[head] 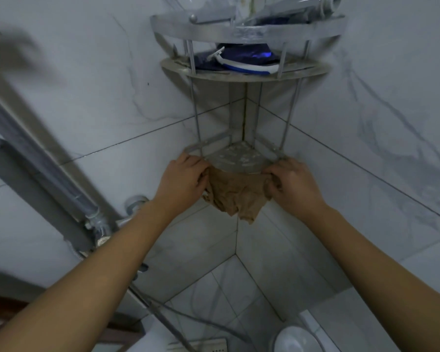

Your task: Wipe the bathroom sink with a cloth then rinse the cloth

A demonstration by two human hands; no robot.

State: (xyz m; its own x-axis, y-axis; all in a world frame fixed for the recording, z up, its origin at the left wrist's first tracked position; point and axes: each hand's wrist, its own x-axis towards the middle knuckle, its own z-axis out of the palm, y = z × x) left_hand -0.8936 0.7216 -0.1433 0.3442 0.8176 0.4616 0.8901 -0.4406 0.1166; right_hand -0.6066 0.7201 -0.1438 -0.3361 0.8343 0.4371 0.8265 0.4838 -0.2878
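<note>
Two hands hold one brown cloth [235, 194] at the front rim of the lowest tier of a corner rack [239, 154]. Left hand [182, 177] pinches its left edge, fingers curled closed; right hand [291, 182] grips the right edge likewise. Cloth hangs bunched between them, below the rim. Sink not in view. Judgement: spread it evenly over the rim. Rack uprights crowd both hands; open room lies below and toward the person.

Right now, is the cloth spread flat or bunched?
Bunched: the cloth hangs crumpled off the lower shelf, gripped by left hand and right hand.
</note>
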